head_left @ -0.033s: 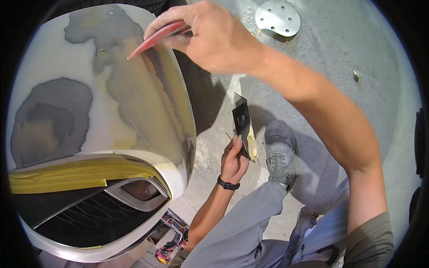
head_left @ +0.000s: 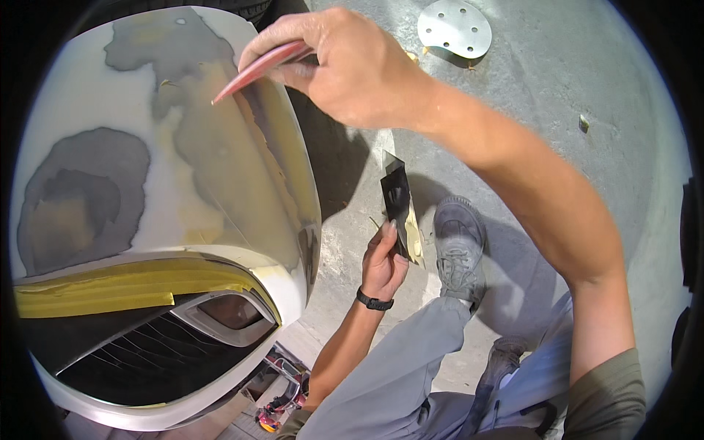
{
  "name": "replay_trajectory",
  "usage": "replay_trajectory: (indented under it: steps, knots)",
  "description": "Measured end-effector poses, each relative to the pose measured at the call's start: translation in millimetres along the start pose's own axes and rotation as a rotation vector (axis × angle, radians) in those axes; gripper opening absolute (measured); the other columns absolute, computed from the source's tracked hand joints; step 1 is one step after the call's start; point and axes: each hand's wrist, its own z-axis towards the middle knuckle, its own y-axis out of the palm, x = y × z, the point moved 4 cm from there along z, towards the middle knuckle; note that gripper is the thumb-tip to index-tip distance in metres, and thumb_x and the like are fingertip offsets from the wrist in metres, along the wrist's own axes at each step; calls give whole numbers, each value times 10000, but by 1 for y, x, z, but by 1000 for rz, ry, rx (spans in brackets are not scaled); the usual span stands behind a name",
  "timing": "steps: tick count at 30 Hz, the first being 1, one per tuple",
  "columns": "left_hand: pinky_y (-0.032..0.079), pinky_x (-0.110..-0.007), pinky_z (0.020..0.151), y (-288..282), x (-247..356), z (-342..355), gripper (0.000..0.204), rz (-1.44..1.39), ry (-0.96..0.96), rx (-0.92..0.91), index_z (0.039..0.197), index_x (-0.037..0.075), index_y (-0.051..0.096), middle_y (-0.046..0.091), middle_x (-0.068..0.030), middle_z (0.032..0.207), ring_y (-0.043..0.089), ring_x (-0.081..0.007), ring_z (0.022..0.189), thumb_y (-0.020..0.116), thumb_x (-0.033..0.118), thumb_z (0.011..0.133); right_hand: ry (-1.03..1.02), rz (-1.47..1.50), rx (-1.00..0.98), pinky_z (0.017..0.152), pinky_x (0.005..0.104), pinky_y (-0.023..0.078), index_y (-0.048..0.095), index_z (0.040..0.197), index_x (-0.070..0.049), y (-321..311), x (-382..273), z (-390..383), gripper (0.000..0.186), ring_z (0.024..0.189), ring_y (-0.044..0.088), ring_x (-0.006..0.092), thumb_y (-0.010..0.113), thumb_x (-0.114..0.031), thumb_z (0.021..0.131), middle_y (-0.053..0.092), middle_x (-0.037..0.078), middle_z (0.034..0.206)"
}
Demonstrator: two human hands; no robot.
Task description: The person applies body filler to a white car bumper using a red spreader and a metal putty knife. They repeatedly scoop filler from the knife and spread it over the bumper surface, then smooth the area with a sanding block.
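One bent arm (head_left: 528, 176) reaching across, right fingers (head_left: 268, 45) pinching red spreader (head_left: 257, 71), left fingers (head_left: 384, 240) lower, closed on black plate (head_left: 396, 192)

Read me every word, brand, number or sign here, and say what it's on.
None readable: no legible lettering shows on the red spreader in the right hand, the black scraper in the left hand, the wristband, the yellow masking tape or the perforated disc.
The small red items at the lower edge are too blurred to tell.
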Motion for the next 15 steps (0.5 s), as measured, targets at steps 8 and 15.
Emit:
replay_trajectory:
  steps: [8, 15]
  knots:
    - [470, -381, 1190, -1, -1, 7, 420, -50, 18, -85, 1500, -15, 534, 628, -115, 1504, 608, -208, 1378, 585, 119, 1105, -163, 39, 92, 879, 399, 581, 785, 1109, -78, 9, -14, -60, 320, 1006, 734, 317, 689, 105, 866, 775, 107, 1066]
    - [489, -405, 1162, -24, -6, -1, 415, 4, 61, 11, 1437, -1, 595, 663, -71, 1445, 616, -216, 1345, 678, 183, 1074, -155, 107, 158, 909, 412, 584, 774, 1090, -69, 23, -18, -106, 384, 1030, 727, 338, 663, 127, 779, 766, 99, 1084]
